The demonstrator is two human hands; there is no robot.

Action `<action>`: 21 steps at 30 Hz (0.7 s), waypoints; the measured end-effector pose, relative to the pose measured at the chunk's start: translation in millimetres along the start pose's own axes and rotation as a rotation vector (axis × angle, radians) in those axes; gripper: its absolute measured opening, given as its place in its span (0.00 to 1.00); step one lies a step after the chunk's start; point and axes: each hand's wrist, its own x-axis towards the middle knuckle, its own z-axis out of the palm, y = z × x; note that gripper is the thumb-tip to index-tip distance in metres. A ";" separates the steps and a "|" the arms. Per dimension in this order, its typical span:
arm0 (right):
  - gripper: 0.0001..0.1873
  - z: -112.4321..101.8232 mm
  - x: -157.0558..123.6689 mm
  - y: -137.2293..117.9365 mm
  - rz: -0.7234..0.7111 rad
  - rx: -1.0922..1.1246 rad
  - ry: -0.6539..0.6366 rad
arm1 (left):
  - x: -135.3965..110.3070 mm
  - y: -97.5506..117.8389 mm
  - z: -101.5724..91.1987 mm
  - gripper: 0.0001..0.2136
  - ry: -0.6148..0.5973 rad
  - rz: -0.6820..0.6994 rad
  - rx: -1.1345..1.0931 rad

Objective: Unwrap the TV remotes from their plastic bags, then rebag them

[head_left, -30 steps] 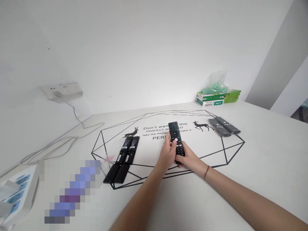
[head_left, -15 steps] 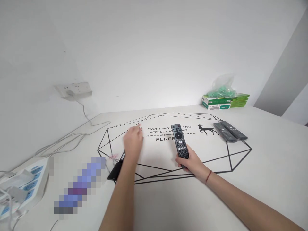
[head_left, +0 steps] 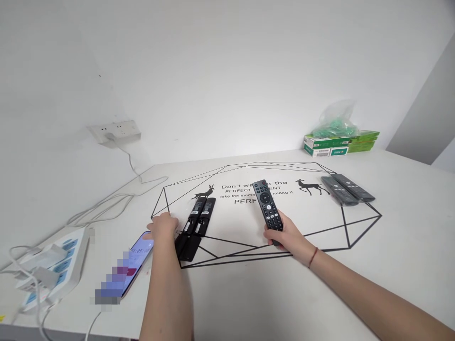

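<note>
My right hand (head_left: 284,237) is wrapped round the lower end of a dark grey remote control (head_left: 265,196), its button side up, above the table print. My left hand (head_left: 163,227) is low over the table, fingers curled down, beside the top end of a phone (head_left: 140,251); its fingertips are hidden, and I cannot make out what they hold. Right of it, two black remotes (head_left: 204,213) lie side by side with their backs up and labels showing. Black cover-like pieces (head_left: 190,248) lie at their near ends, partly behind my left forearm.
Two more remotes (head_left: 348,189) lie together at the right. Green and white boxes (head_left: 325,147) with a plastic bag (head_left: 336,123) on top stand by the wall. At the left are a power strip (head_left: 73,265), loose cables (head_left: 103,208) and a wall socket (head_left: 119,130).
My left hand has moved left and nearer, uncovering the black remotes and reaching the table by the phone. A small pinkish thing is now hidden there. My right hand still holds the remote.
</note>
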 end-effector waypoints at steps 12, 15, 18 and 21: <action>0.15 -0.5 0.6 2.9 -0.015 0.003 -0.017 | 5.8 -1.2 -11.4 0.07 0.103 0.190 -0.285; 0.14 0.1 -0.3 1.5 -0.016 -0.021 -0.010 | -12.9 17.4 -14.8 0.11 0.134 0.256 -0.716; 0.14 0.9 -1.0 0.1 -0.018 -0.037 -0.021 | -38.4 39.9 -10.8 0.09 -0.050 0.152 -1.160; 0.14 1.8 -1.5 0.0 -0.055 -0.066 -0.046 | -59.3 53.7 -2.7 0.05 -0.254 0.101 -1.314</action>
